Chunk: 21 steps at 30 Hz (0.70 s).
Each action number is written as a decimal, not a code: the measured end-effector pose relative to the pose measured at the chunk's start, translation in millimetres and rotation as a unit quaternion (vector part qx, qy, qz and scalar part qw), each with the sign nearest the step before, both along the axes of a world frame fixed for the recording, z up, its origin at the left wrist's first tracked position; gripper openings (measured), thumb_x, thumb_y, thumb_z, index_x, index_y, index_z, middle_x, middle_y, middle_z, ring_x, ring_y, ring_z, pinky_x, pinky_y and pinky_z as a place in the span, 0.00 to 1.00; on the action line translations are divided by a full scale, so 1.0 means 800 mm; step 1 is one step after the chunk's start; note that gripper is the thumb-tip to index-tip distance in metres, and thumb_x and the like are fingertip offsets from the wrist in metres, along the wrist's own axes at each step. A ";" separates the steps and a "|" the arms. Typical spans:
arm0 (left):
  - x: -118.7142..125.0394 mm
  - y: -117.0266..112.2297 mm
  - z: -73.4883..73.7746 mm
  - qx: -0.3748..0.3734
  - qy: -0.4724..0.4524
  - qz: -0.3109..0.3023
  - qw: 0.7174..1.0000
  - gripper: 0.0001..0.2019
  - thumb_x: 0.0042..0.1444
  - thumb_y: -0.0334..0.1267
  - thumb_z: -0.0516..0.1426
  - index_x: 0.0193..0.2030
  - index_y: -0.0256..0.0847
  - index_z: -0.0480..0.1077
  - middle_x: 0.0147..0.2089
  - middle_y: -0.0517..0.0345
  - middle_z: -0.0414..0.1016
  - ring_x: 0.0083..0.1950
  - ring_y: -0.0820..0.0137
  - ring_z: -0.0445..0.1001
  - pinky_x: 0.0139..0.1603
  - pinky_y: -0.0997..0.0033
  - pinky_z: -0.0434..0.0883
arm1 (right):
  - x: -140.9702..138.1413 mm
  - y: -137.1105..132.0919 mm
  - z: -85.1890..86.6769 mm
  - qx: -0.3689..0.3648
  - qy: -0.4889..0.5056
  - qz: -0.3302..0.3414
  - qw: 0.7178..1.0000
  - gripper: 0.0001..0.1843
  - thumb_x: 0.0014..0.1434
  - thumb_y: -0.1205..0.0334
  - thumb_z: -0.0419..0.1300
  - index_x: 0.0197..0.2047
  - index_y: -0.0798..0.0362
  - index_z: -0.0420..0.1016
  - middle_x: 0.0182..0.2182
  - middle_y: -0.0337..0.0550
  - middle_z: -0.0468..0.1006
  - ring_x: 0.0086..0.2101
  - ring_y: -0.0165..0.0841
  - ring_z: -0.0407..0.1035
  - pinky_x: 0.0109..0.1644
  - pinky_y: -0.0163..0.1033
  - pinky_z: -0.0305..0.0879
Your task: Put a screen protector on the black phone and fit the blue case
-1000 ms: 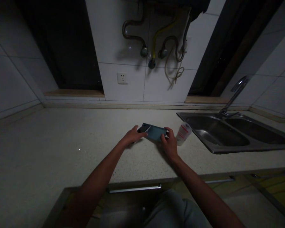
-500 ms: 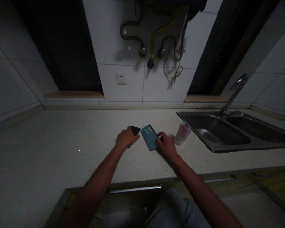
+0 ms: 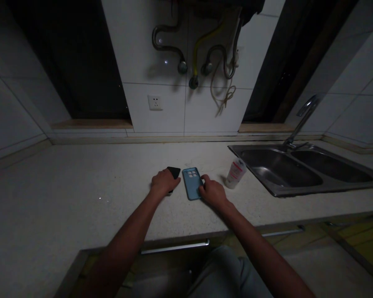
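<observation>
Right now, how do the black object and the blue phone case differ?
The black object is mostly under the left hand; the blue phone case is largely uncovered. The case shows a camera cutout; the visible black part shows none. Both lie flat on the counter.

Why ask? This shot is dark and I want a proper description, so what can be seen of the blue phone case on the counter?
The blue phone case lies flat, back up, on the pale speckled countertop, its long side pointing roughly away from the person. It looks like smooth, matte plastic or silicone, with rounded corners. Near its far end sits a rounded camera block with several pale circles. The fingers of the right hand touch its right edge. The dim light leaves it unclear whether a phone is inside.
</observation>
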<state>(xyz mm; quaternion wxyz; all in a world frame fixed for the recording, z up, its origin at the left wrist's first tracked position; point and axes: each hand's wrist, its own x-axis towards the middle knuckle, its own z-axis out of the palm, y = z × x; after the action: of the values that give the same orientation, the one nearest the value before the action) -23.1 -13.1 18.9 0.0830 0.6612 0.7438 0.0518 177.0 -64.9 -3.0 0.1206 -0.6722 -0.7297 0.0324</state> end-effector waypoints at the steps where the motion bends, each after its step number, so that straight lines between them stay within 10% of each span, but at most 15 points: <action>1: 0.001 -0.001 0.000 0.004 0.000 0.001 1.000 0.35 0.52 0.61 0.54 0.57 0.33 0.68 0.53 0.31 0.75 0.55 0.46 0.74 0.52 0.53 0.71 | -0.001 0.000 0.000 -0.002 -0.008 0.003 1.000 0.18 0.64 0.59 0.52 0.57 0.53 0.64 0.39 0.50 0.82 0.39 0.41 0.77 0.37 0.39 0.61; 21: 0.012 -0.014 0.003 0.009 0.069 -0.016 0.997 0.31 0.58 0.55 0.53 0.58 0.30 0.69 0.60 0.29 0.67 0.60 0.46 0.66 0.56 0.54 0.66 | 0.002 0.003 -0.001 -0.003 -0.005 0.019 1.000 0.20 0.63 0.59 0.51 0.57 0.53 0.64 0.39 0.48 0.83 0.39 0.42 0.77 0.37 0.39 0.60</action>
<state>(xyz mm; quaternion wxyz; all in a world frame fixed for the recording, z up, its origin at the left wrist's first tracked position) -13.8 -24.2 21.6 0.0263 0.6758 0.7365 0.0119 178.9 -62.5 -4.1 0.1144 -0.6585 -0.7431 0.0335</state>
